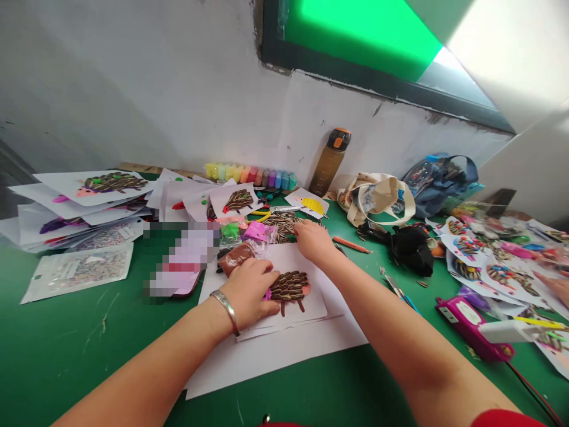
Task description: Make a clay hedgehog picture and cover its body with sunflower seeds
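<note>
A hedgehog figure [288,287] covered in striped seeds, with brown legs and a pink head, lies on white paper [311,305] in front of me. My left hand [253,290], with a bracelet at the wrist, rests over the figure's left end, fingers apart, beside purple clay [267,294]. Brown clay in a clear wrapper [239,256] sits just behind that hand. My right hand [311,240] reaches to the near edge of a pile of loose seeds [281,228]. Its fingers are together, and whatever is between them is too small to make out.
Stacked hedgehog pictures [84,207] and a seed-like packet [82,270] lie left. Clay packs [251,177], a bottle [329,160] and a cloth bag [377,198] stand behind. Scissors [400,292] and a magenta glue gun [475,329] are right, near another person's hand [551,287].
</note>
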The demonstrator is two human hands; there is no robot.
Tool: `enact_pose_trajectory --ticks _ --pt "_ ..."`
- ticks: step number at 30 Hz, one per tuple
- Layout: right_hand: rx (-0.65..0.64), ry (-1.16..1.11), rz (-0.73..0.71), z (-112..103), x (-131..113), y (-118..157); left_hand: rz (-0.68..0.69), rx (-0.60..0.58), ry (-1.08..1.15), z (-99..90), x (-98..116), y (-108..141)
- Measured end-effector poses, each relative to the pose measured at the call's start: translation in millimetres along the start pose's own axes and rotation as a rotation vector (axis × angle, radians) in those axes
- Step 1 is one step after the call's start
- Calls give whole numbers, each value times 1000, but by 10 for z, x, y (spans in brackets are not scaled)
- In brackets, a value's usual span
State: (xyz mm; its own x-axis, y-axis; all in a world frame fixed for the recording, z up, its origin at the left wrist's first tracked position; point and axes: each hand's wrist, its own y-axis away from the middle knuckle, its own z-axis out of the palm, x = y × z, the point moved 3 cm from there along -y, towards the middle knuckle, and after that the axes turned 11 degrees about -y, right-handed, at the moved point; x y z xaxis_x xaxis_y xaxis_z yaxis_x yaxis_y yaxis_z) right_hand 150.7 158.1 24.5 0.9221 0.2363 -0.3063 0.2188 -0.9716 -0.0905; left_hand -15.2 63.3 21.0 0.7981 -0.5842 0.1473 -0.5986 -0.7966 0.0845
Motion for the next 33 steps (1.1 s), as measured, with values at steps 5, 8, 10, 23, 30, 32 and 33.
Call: enact_pose_trajectory --ticks 5,8,10,23,30,32,33 --pt "111 -121 -27 -182 35 342 3 -7 -12 -24 8 2" --pt "73 -501 -23 -229 113 679 4 -13 -13 -35 14 0" --pt "-40 -759 121 -184 176 900 5 -16 -8 -39 18 -2" --pt "-12 -689 -3 -31 142 1257 15 -33 -6 -67 33 -5" --pt "31 -588 -45 -28 151 1242 19 -18 7 -60 23 -10" --pt "20 -573 -37 -22 154 1240 15 -21 10 -60 25 -11" --pt "15 -566 -31 -17 155 1238 12 -24 9 -61 26 -10"
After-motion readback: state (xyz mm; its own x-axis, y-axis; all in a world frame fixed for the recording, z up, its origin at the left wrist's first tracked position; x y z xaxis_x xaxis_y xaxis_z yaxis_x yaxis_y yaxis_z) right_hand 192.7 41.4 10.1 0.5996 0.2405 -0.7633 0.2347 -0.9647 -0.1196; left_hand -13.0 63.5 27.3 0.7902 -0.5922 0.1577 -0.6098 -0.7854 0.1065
